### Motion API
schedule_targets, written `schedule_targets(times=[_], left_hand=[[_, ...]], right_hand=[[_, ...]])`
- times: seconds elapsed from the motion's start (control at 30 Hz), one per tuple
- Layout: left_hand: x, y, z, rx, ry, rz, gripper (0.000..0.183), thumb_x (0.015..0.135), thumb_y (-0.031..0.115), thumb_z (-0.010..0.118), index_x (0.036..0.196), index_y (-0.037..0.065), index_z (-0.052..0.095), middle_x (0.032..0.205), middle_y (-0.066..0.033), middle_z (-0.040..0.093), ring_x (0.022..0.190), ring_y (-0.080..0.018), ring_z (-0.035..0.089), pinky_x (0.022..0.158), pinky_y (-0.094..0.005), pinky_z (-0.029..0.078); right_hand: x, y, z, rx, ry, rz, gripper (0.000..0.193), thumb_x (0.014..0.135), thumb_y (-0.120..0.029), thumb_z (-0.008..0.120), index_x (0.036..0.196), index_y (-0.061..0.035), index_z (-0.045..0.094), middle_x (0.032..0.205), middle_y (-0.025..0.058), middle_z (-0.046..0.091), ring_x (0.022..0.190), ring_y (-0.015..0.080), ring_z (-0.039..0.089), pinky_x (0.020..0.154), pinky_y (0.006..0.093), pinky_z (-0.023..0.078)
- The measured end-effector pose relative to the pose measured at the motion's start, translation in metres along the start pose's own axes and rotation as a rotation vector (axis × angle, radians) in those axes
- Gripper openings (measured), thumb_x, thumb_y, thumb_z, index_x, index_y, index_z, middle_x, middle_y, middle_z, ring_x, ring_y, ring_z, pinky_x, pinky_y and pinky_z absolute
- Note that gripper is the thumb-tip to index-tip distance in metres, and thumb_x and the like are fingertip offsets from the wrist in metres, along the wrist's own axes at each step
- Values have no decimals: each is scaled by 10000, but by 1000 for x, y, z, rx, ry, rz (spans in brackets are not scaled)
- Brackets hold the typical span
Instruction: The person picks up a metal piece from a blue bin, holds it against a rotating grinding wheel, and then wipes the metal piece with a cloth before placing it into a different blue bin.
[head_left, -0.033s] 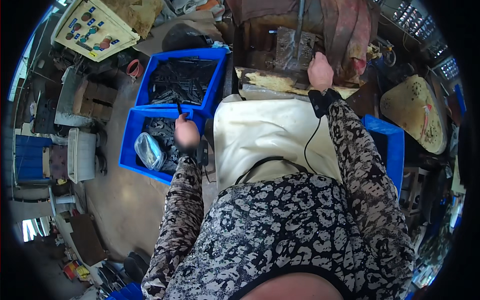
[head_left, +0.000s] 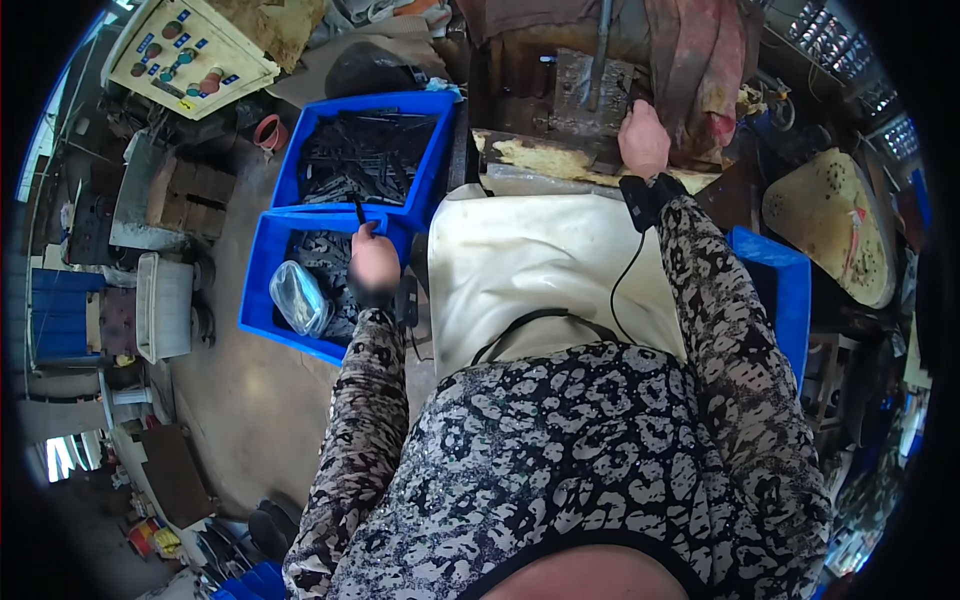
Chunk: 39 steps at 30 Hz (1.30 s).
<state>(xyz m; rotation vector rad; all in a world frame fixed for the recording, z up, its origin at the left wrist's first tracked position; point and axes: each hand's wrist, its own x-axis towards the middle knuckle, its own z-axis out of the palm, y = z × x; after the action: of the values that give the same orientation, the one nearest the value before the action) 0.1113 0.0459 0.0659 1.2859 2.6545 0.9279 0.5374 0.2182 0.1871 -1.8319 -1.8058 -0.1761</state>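
My left hand (head_left: 375, 260) is closed around a slim dark strip (head_left: 359, 210), which points away from me over the edge between two blue bins. The far bin (head_left: 437, 150) holds many dark, flat strips. In the near bin (head_left: 290, 341) lie dark pieces and a clear plastic bag (head_left: 300, 298) with something pale blue in it. My right hand (head_left: 643, 142) is closed at the machine's work area, beside a worn metal plate (head_left: 578, 95) and an upright rod (head_left: 602, 60). A thin dark tip shows at its fingers; what it grips cannot be made out.
A cream apron (head_left: 550, 235) covers my lap. Ragged wooden boarding (head_left: 545, 155) edges the machine, with stained cloth (head_left: 700, 65) hanging at its right. Another blue bin (head_left: 785, 265) stands by my right arm. A control box (head_left: 150, 70) and red bucket (head_left: 268, 133) are far left.
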Motion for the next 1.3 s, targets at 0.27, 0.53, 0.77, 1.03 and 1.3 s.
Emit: schedule_targets(times=[0.27,0.53,0.77,1.03,1.3], left_hand=[[-2,5,-15,3,1,-39,304,819,123,449,1014,186,673,986,-82,634,920,-319,604,747,-424,490],[0,5,-13,32,8,-99,297,817,120,459,1006,189,678,987,-79,637,912,-317,607,751,-421,492],[2,-10,-7,-78,25,-112,311,814,84,482,1032,179,681,963,-90,633,904,-320,607,753,-411,487],[-6,12,-36,-170,272,360,343,773,-42,511,1035,105,675,934,-117,616,878,-322,586,757,-387,484],[-36,63,-14,-107,-252,853,335,737,-7,546,1026,100,677,945,-126,617,895,-318,583,772,-407,493]], right_hand=[[-6,-4,-2,-6,-3,6,139,888,-173,497,971,-62,490,1004,188,588,890,404,596,740,491,497],[-4,-8,-1,35,-22,29,189,920,-207,465,1011,-46,500,1025,214,596,896,428,579,756,500,484],[-8,-4,6,91,3,-23,178,923,-203,469,1001,-44,497,1016,210,600,885,429,580,750,500,482],[-16,-19,-25,224,152,-217,158,904,-154,499,1017,-46,522,987,192,600,863,410,587,728,470,484],[-136,38,-65,179,-177,-256,149,859,-100,520,997,-46,535,905,159,582,828,377,580,692,455,476]])
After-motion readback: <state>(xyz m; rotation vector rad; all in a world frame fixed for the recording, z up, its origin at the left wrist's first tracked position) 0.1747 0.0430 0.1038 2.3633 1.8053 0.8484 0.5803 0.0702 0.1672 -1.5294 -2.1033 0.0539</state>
